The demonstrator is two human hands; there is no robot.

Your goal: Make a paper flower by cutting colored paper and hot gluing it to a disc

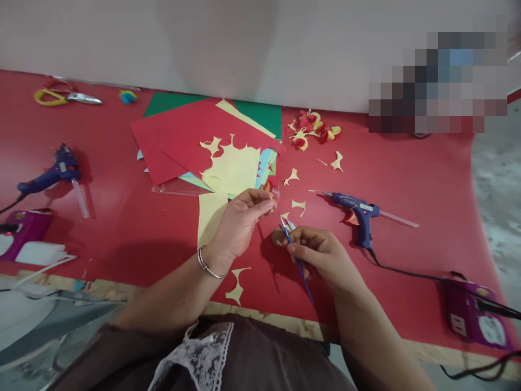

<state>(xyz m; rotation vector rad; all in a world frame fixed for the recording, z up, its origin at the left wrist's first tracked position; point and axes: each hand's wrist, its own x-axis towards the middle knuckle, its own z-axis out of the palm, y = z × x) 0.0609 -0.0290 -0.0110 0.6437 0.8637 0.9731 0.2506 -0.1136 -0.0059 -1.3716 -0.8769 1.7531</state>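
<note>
My left hand (246, 214) is closed in a pinch over the middle of the table, with a small yellow paper piece (271, 203) at the fingertips. A red and yellow bit (268, 185) shows just behind those fingers; whether I hold it too is unclear. To the right, my right hand (315, 247) is closed round a thin blue paintbrush (302, 274), its tip slanting up toward the left hand. Beside the fingers is a small brown round thing (278, 237), partly hidden. Yellow paper scraps (299, 206) lie around both hands.
Stacked red paper (175, 136) and cut yellow paper (236, 165) lie ahead. Blue glue guns rest at left (61, 168) and right (362, 212), their cords running to purple power boxes (468, 309). Yellow-handled scissors (83, 98) and red-yellow paper shapes (311, 129) are farther back.
</note>
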